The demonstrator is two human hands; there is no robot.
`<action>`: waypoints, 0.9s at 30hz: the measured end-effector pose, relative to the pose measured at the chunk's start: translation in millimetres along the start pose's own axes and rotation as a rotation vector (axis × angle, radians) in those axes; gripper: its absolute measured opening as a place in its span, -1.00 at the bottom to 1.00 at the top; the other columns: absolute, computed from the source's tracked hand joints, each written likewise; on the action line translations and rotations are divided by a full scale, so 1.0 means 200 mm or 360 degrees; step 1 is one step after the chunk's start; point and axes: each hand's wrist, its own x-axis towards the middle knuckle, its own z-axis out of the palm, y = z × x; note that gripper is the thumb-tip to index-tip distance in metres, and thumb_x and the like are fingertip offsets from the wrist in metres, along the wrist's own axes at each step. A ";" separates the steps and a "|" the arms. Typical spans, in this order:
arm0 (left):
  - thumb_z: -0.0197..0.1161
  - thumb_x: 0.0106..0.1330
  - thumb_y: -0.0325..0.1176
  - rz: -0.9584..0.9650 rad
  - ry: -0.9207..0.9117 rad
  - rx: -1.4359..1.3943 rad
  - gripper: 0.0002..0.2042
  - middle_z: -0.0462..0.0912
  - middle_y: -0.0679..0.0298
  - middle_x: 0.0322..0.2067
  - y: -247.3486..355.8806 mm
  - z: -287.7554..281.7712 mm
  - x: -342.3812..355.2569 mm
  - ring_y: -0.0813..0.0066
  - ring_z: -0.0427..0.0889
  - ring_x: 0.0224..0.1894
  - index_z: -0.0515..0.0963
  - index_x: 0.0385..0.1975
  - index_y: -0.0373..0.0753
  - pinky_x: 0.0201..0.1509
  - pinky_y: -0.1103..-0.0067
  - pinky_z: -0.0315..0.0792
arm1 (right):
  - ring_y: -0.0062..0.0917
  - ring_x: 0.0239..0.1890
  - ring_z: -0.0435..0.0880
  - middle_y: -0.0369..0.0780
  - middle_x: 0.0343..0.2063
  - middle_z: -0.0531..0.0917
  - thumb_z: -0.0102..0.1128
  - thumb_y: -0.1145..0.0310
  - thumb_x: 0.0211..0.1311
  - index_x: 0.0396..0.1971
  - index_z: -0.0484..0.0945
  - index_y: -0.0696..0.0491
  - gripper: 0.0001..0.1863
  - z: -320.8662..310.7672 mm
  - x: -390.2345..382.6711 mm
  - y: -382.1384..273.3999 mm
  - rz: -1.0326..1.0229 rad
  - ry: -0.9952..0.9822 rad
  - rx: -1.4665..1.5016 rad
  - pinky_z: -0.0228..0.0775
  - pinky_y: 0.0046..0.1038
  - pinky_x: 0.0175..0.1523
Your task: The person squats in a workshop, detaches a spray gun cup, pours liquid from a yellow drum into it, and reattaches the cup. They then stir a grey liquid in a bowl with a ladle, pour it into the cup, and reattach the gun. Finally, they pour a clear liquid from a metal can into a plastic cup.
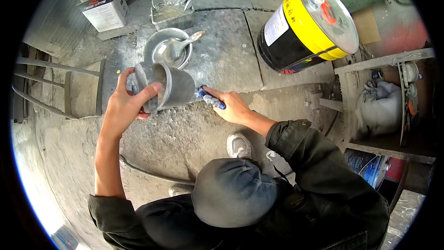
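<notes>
In front of me my left hand (127, 99) is closed round a grey, round, shallow piece (144, 83), thumb on its near side. Whether it is a lid or a second cup I cannot tell. It is held up against the mouth of a grey cup (180, 88), which is tipped sideways toward it. Just right of the cup, my right hand (231, 106) grips a blue tool handle (212, 98) smeared with grey; how it joins the cup is hidden. Beyond them stands a round metal bowl (149, 48) with a grey-smeared brush (182, 46) resting in it.
A shallow grey tray (173, 21) of tools stands past the bowl. A white-and-black rectangular can (104, 9) is at far left. A large yellow-and-black drum (296, 32) stands at far right. Wooden shelving (393, 146) is at right, metal rails (55, 69) at left. A hose (148, 172) crosses the floor.
</notes>
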 end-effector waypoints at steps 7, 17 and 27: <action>0.42 0.08 -0.05 -0.0031 0.0029 -0.0575 -0.10 0.58 0.05 -0.37 -0.06 -0.06 0.03 0.47 0.63 -0.50 0.07 0.30 -0.41 -0.45 0.63 0.57 | -0.18 -0.34 0.69 0.01 -0.29 0.66 0.25 0.35 0.05 0.20 0.41 -0.14 -0.39 0.02 -0.01 0.12 -0.0176 0.0326 0.0259 0.48 -0.32 -0.23; 0.39 0.10 0.01 -0.0099 0.0215 -0.0522 -0.11 0.57 -0.02 -0.13 -0.19 -0.12 0.09 0.42 0.65 -0.54 0.06 0.32 -0.28 -0.41 0.64 0.59 | -0.41 -0.25 0.68 0.00 -0.18 0.67 0.25 0.52 -0.06 0.19 0.42 -0.01 -0.33 -0.35 0.00 0.18 0.0041 0.0350 0.0223 0.44 -0.48 -0.10; 0.49 -0.10 0.05 -0.0114 0.0195 -0.0526 0.04 0.61 -0.01 -0.27 -0.20 -0.12 0.07 0.48 0.64 -0.42 0.07 0.32 -0.39 -0.39 0.68 0.56 | -0.09 -0.29 0.66 0.03 -0.27 0.65 0.24 0.47 -0.10 0.13 0.49 -0.14 -0.36 -0.59 0.05 0.00 0.0107 0.0446 -0.0415 0.48 -0.27 -0.14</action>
